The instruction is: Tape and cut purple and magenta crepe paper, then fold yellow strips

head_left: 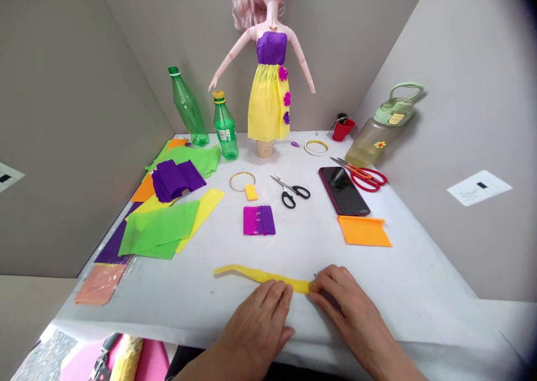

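A narrow yellow strip of crepe paper or thin cloth lies across the front of the table, its left end slightly curled. The fingertips of my left hand rest on its middle, fingers stretched out side by side with the thumb apart. At the strip's right end, my right hand pinches it between thumb and fingers, which cover that end. Beyond the hands lies a small magenta and purple folded piece. Black-handled scissors lie partly open behind it, beside a small yellow piece and a thin ring.
A doll in a purple and yellow dress stands at the back. Green bottles and coloured sheets are on the left. To the right are a phone, red-handled scissors, an orange piece and a water bottle.
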### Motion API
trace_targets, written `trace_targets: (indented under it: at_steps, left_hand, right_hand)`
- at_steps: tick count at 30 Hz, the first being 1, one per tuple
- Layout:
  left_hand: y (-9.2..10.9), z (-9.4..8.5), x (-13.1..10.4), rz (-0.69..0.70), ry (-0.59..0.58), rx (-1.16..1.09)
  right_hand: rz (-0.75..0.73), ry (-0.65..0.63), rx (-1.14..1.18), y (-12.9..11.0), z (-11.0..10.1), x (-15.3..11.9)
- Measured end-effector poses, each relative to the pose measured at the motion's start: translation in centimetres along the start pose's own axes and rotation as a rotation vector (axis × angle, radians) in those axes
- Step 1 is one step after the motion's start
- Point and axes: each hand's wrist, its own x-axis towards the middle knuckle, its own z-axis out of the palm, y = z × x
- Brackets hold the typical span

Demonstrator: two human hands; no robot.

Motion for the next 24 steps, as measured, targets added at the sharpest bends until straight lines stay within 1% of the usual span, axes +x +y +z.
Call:
trace_targets:
  at_steps: [7, 16, 21, 23, 24]
  left_hand:
    - [0.14, 0.41, -0.1, -0.022, -0.09, -0.06]
    - [0.48, 0.32, 0.11, -0.077, -0.087, -0.119]
    - [0.82, 0.07, 0.27, -0.098, -0.144, -0.1]
    - [0.89, 0.07, 0.31, -0.103, -0.154, -0.085]
    - [0.92, 0.09, 0.32, -0.103, -0.159, -0.081]
  right_hand:
    - [0.024, 0.021, -0.026, 0.12, 0.48, -0.18]
    - [0.02, 0.061, -0.145, 0.12, 0.61, -0.16]
    - [0.036, 0.037, -0.183, 0.28, 0.85, -0.28]
    - [0.036, 0.075, -0.226, 0.42, 0.74, -0.25]
    - [0.03, 0.115, -0.257, 0.48, 0.6, -0.25]
